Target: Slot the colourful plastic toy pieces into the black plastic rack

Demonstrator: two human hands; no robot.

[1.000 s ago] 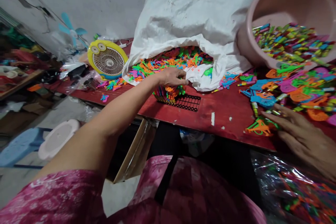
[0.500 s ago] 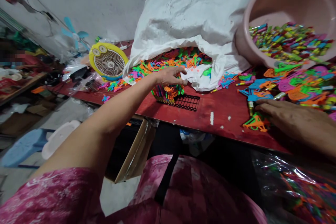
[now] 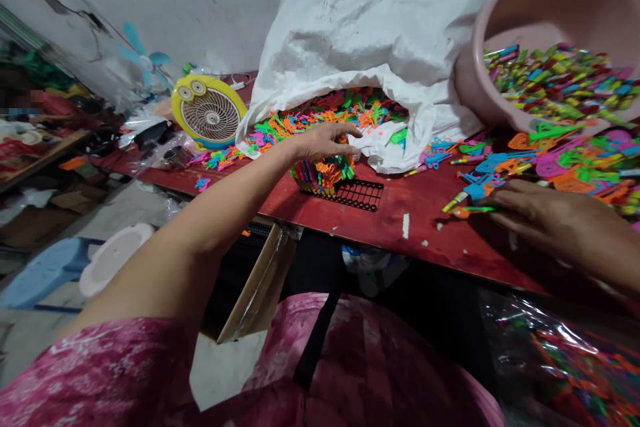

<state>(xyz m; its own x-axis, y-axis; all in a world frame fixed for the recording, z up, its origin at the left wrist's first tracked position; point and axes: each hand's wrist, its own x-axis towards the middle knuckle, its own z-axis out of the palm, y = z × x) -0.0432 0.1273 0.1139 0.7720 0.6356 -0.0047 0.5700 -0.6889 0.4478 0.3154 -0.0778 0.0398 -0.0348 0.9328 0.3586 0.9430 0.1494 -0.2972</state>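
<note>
A pink plastic basin (image 3: 480,73) tilts at the right, full of bright plastic sticks (image 3: 560,80). A white woven sack (image 3: 370,20) gapes over neon plastic shapes (image 3: 320,119). The left hand (image 3: 325,143) spreads its fingers (image 3: 345,135) open just above a ridged plastic bundle (image 3: 320,175) beside a black plastic grid (image 3: 357,195). The right hand (image 3: 545,220) reaches a thin orange-green piece (image 3: 470,211) on the red table (image 3: 400,247); whether it grips, I cannot tell.

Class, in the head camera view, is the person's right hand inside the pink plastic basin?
No, the right hand is over the red tabletop, outside and below the pink plastic basin, beside scattered colourful plastic pieces.
</note>
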